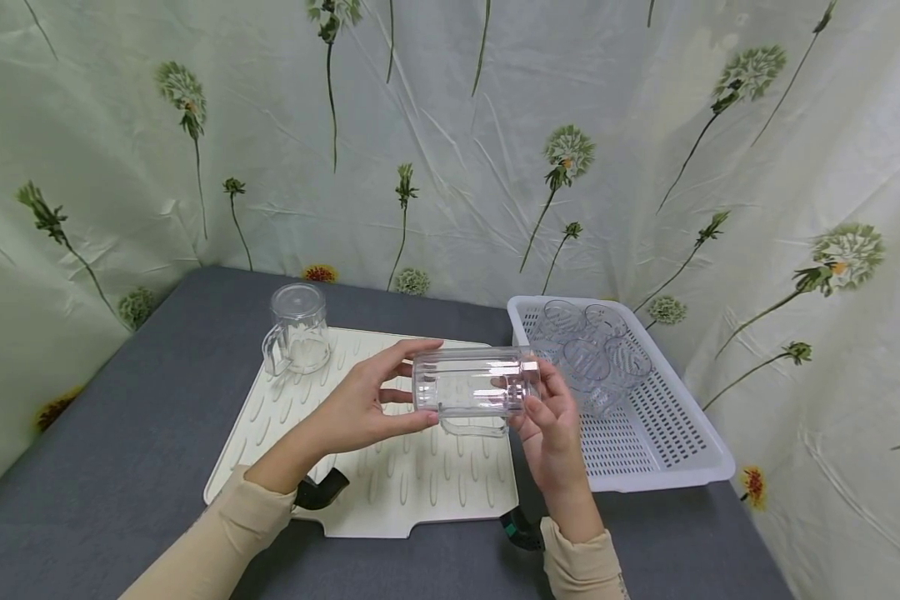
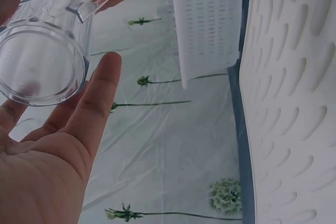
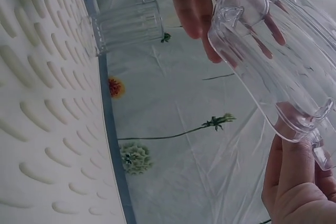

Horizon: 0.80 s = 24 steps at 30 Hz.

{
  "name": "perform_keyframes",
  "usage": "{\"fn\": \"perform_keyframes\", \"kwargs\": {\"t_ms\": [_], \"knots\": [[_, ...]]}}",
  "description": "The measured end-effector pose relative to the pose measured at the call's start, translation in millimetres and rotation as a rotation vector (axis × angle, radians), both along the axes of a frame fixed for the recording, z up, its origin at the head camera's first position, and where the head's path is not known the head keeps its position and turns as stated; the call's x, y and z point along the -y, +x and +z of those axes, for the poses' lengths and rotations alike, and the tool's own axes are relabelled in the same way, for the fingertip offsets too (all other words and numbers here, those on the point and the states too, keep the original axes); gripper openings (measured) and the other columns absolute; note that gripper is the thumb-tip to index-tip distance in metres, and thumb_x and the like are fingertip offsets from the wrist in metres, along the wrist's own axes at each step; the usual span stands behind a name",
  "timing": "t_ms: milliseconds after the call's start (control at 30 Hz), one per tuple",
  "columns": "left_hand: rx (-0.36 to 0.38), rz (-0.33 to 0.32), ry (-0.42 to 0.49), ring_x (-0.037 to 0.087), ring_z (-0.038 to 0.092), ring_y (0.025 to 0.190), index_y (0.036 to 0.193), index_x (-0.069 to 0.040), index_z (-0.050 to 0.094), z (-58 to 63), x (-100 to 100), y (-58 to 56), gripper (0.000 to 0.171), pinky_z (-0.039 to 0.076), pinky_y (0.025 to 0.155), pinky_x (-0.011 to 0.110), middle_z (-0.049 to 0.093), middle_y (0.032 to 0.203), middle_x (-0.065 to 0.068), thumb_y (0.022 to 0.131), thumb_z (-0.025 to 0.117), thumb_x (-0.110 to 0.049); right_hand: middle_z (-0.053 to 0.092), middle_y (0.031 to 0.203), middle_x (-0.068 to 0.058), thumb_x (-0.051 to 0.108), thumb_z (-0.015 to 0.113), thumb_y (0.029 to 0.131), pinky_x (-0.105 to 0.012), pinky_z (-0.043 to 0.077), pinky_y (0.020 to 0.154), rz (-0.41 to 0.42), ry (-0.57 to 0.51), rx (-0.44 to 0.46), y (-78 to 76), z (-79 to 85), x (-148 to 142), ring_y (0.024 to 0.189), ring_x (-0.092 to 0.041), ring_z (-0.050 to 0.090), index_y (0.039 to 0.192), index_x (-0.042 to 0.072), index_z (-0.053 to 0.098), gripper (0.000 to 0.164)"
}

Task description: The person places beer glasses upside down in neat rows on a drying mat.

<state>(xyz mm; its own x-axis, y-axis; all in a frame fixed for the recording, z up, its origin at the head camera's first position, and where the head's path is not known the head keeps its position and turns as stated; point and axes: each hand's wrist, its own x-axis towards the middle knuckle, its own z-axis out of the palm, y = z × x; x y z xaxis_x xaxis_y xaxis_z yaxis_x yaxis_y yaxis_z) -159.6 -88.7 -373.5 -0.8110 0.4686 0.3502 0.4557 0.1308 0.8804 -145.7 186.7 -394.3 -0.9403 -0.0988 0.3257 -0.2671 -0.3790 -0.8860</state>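
Just above the ridged cream draining board point(image 1: 375, 508), a clear handled mug point(image 1: 468, 383) is held sideways, handle underneath. Left hand point(image 1: 367, 396) spans one end, thumb and fingers spread pretty wide; right hand point(image 1: 553, 429) pinches the other end. Another clear mug point(image 1: 300, 329) stands at the far-left corner, and a white plastic basket point(image 1: 645, 482) of glassware's off right.

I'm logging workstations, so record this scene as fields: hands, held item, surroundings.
Held item: transparent cylindrical mug with handle, on its side
Left hand: thumb and fingers around one end
Right hand: grips the other end
Work surface: off-white ridged tray on dark gray tabletop
Standing item: second transparent handled mug, tray's far left corner
Right of tray: white perforated rectangular basket holding several transparent cups
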Motion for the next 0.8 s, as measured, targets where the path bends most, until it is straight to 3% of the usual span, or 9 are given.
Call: {"fn": "perform_keyframes", "kwargs": {"t_ms": [200,400,800], "knots": [[0.032,0.007,0.035,0.029,0.066,0.128,0.16,-0.027,0.047,1.0,-0.2,1.0,0.083,0.064,0.096,0.031,0.056,0.153,0.011,0.09,0.088,-0.012,0.061,0.142,-0.011,0.017,0.071,0.099,-0.031,0.064,0.098,0.044,-0.041,-0.012,-1.3,-3.1,2.8,0.118,-0.014,0.072,0.148,0.006,0.043,0.057],[0.057,0.002,0.071,0.03,0.065,0.129,0.159,-0.025,0.049,3.4,0.5,1.7,0.082,0.064,0.097,0.032,0.055,0.153,0.01,0.089,0.088,-0.009,0.065,0.138,-0.006,0.027,0.073,0.1,-0.033,0.064,0.097,0.06,-0.03,-0.019,-3.5,-5.9,4.3,0.118,-0.014,0.074,0.147,0.006,0.043,0.059],[0.073,0.003,0.106,0.042,0.063,0.131,0.156,-0.022,0.053,2.8,3.8,1.3,0.077,0.064,0.098,0.031,0.056,0.149,0.014,0.089,0.087,-0.006,0.065,0.137,-0.005,0.024,0.068,0.103,-0.033,0.063,0.1,0.078,-0.021,-0.001,-3.0,-8.6,5.4,0.12,-0.017,0.075,0.148,0.004,0.04,0.057]]}}
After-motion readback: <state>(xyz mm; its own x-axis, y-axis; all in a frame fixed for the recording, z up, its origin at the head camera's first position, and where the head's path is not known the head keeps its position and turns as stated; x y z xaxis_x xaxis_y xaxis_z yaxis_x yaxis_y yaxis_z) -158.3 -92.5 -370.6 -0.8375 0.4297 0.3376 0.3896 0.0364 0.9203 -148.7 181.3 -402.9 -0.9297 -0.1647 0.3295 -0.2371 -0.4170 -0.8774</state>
